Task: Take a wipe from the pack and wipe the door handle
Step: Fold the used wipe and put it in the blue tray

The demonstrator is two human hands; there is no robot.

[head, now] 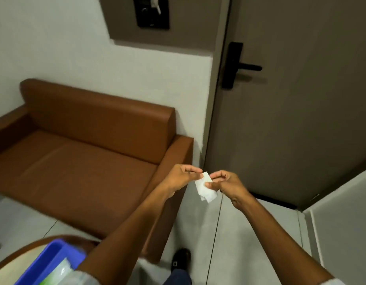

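head view: both hands hold the wipe point(204, 187) in front of the body, left hand point(179, 178) pinching its top edge, right hand point(225, 185) pinching the side, seemingly unfolding it. the handle point(250, 67) is well apart, up on the door point(301, 120); next calls for reaching it. the blue tray point(52, 258) holds the pack point(60, 272).

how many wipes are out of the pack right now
1. A single white wipe is pinched between the left hand and right hand, in front of the door. The pack sits in the blue tray at bottom left; more may be inside.
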